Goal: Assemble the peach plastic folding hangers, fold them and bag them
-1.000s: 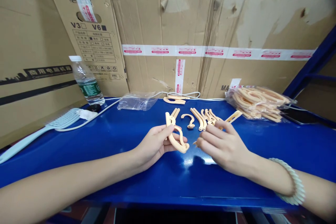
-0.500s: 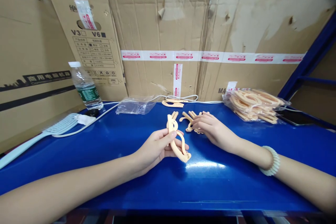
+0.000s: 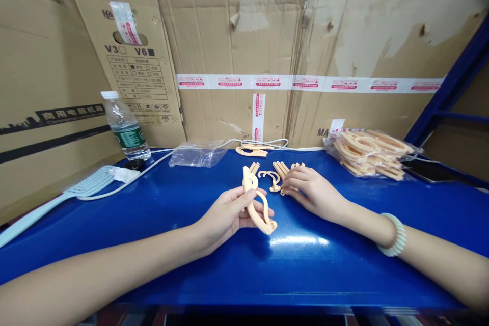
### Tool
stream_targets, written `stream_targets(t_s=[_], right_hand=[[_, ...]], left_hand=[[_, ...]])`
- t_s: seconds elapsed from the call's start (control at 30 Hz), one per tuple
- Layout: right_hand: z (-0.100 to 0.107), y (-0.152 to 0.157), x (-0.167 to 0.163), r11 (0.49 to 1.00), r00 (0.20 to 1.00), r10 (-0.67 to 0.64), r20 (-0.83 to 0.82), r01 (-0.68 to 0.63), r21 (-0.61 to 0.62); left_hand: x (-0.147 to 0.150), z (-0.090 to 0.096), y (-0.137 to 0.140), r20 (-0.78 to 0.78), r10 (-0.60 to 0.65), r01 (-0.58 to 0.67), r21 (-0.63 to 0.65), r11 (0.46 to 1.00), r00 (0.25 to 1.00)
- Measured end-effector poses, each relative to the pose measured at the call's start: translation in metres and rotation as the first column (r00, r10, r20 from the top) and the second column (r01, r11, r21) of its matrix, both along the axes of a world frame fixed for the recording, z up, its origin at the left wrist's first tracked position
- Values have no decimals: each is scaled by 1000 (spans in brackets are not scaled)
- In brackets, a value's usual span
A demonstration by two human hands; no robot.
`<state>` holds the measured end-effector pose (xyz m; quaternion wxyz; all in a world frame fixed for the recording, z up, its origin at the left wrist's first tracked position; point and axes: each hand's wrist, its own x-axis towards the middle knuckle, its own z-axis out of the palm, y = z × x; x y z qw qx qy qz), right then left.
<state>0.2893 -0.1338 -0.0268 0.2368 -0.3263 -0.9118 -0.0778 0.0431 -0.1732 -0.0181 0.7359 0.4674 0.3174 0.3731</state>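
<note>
My left hand (image 3: 237, 209) grips a peach plastic folding hanger (image 3: 255, 204), its curved arms folded together and slanting down to the right, thumb on top. Just right of it, my right hand (image 3: 311, 188) bends its fingers down over a cluster of peach parts; the fingertips are closed around something they mostly hide. Straight hanger arms (image 3: 280, 169) stick out beyond those fingers. A loose hanger hook (image 3: 272, 178) lies between the two hands. Behind the held hanger, the ends of more peach strips (image 3: 254, 167) show.
On the blue table (image 3: 214, 270), a plastic bag of hanger parts (image 3: 370, 150) lies at back right beside a dark phone (image 3: 430, 170). Peach pieces (image 3: 252, 151), a white cable (image 3: 160, 158) and clear plastic bag (image 3: 196, 154) lie behind. At left are a water bottle (image 3: 128, 130) and hairbrush (image 3: 86, 183).
The loose hook now lies further left, apart from my right fingers, and the straight arms show more clearly. My right fingers have shifted slightly over the parts; my left hand has hardly moved.
</note>
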Motion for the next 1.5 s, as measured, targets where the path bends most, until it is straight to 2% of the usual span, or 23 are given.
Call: stream_targets(t_s=[0.1,0.17,0.23,0.3,0.37,0.47,0.63,0.77,0.83,0.9,0.97,1.03,1.1,1.17,1.2,1.23,1.33,1.37,1.5], right_hand=[[3,-12,-7,998,996,22,-85,-16,64],[6,-25,-15,988,990,112,-90,-102,114],[9,-38,-23,963,975,223,2,-221,155],[11,-47,-29,944,958,265,107,-280,175],[11,-52,-32,945,957,251,145,-275,177],[10,-53,-31,959,968,231,96,-244,142],[8,-53,-27,979,974,201,-107,-199,29],[11,-54,-26,969,931,170,-322,-218,-117],[14,-54,-25,924,906,173,-385,-285,-254],[17,-53,-23,852,884,165,-438,-351,-388],[19,-51,-22,792,843,120,-524,-400,-462],[19,-49,-23,758,772,33,-635,-433,-487],[19,-47,-23,755,672,-80,-737,-442,-485],[18,-45,-24,752,592,-186,-785,-429,-501],[17,-44,-24,728,580,-229,-781,-430,-533],[15,-43,-25,682,594,-263,-760,-443,-582],[10,-43,-26,488,721,-304,-623,-444,-752],[8,-43,-27,445,753,-304,-583,-429,-786],[7,-50,-32,372,816,-292,-499,-384,-845]], left_hand=[[0,-2,0,16,-1,0,21,1000,1000],[0,-4,1,30,-32,30,71,997,999],[-1,-6,0,20,-50,47,134,990,999],[-1,-8,-1,-32,-30,36,189,981,999],[-1,-8,-3,-94,19,5,241,970,995],[0,-6,-6,-161,81,-26,316,948,984],[-2,-3,-7,-202,196,-83,463,883,960],[-5,-5,-4,-257,307,-78,636,768,917],[-6,-6,-2,-300,345,-40,701,712,890],[-7,-7,-2,-321,359,-7,737,676,876],[-8,-6,-1,-318,354,5,750,662,879],[-9,-6,-1,-313,370,8,772,635,875],[-10,-5,0,-332,423,39,822,568,843],[-11,-6,2,-351,482,112,883,455,803],[-12,-7,3,-356,503,159,906,392,788],[-13,-8,4,-357,520,204,922,329,776],[-14,-13,6,-371,575,349,924,153,729],[-14,-14,6,-372,611,406,909,88,699],[-13,-13,4,-265,759,607,767,-209,595]])
